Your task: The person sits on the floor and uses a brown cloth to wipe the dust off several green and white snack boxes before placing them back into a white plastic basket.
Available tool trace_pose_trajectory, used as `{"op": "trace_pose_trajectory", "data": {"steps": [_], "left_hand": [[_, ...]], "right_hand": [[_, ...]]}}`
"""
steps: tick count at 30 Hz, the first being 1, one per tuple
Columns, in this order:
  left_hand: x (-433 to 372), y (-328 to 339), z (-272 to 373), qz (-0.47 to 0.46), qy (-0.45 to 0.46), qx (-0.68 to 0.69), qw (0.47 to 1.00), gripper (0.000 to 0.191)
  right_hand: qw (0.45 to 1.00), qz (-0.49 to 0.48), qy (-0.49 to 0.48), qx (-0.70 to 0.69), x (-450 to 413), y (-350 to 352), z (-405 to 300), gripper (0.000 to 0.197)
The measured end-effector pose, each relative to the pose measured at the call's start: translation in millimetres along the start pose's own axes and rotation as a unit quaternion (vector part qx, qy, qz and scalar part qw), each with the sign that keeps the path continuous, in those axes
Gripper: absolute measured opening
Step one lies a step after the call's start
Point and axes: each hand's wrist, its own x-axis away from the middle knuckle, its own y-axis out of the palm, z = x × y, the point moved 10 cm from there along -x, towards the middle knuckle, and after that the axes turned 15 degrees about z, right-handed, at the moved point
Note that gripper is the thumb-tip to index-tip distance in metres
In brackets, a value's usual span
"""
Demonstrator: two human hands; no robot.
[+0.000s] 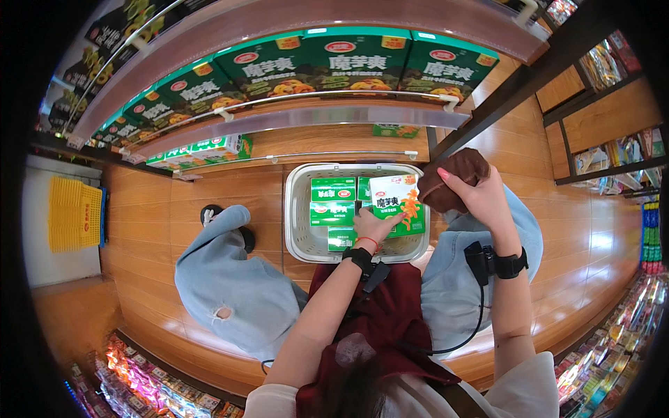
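A white plastic basket [299, 245] stands on the floor between my legs, with several green-and-white snack boxes [333, 189] lying in it. My left hand [375, 225] reaches into the basket and grips a larger white-and-green snack box [389, 191] by its left side. That box lies tilted over the others, near the basket's right rim. In my right hand [478, 196] is a bunched dark brown cloth [454, 175], held just beyond the basket's right edge. The fingers behind the cloth are hidden.
Ahead is a shelf unit with dark green snack boxes [358, 62] behind a metal rail [334, 94]. The lower shelf board [313, 141] bears green-and-white boxes [217, 149] at its left and one box [395, 130] at its right. Yellow stacked baskets [76, 214] stand at far left.
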Motion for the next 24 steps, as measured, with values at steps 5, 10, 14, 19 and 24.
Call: {"op": "trace_pose_trajectory", "data": {"steps": [5,10,14,19,24], "left_hand": [[-10,1,-9,-0.005,0.028,0.004,1.000,0.113],[-6,6,-11,0.004,0.068,0.007,0.998,0.113],[-3,13,-18,-0.027,0.056,0.022,0.998,0.111],[-2,26,-12,-0.099,0.054,0.076,0.991,0.090],[-22,40,-32,-0.160,0.050,0.235,0.958,0.071]], "right_hand": [[0.999,0.017,-0.003,-0.047,10,0,-14,0.019],[0.997,0.010,-0.035,-0.062,12,-3,-12,0.020],[0.995,0.030,-0.028,-0.094,11,-6,-10,0.020],[0.996,0.038,-0.052,-0.054,7,-8,-8,0.021],[0.997,0.024,-0.056,-0.052,7,10,-16,0.022]]}}
